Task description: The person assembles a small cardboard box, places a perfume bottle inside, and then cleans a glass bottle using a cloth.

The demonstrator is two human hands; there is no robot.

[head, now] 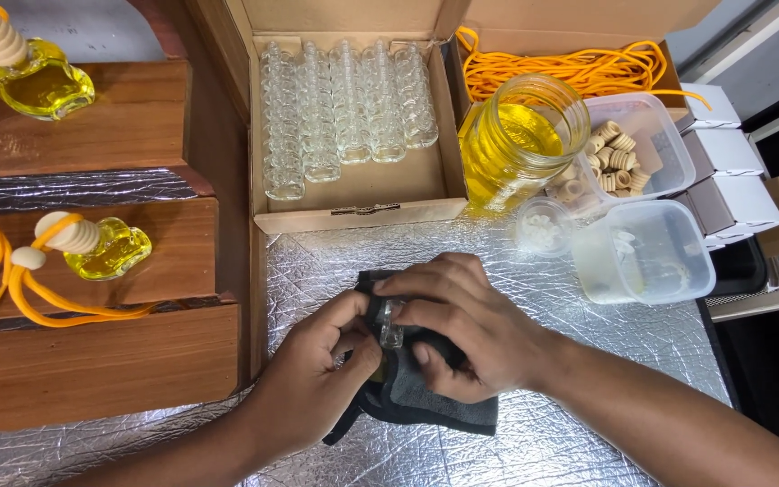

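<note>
Head view: looking down on a foil-covered work surface [588, 361], hands nearest, boxes farthest.
Left hand [313, 379]: curled, fingers pressed onto a dark grey cloth [416, 397] from the left, thumb close to a small clear glass bottle [390, 323].
Right hand [462, 329]: laid over the cloth from the right, fingers pinching the bottle against the fabric.
Bottle position: between both hands, wrapped partly in the cloth, just above the foil, near the middle of the surface.
Left side: wooden steps [92, 361], two filled yellow bottles [105, 248] with pale wooden caps and orange cord resting on them.
Right of hands: clear plastic tubs [646, 252], one holding pale wooden caps [615, 153]; small round container [543, 225] beside them.
Beyond the hands: open cardboard box [353, 194] with rows of empty glass bottles [344, 108].
Further right: glass jar of yellow liquid [516, 144], tilted against the box edge.
Farthest: box of orange cord [579, 68]; small white boxes [732, 171] along the right edge.
</note>
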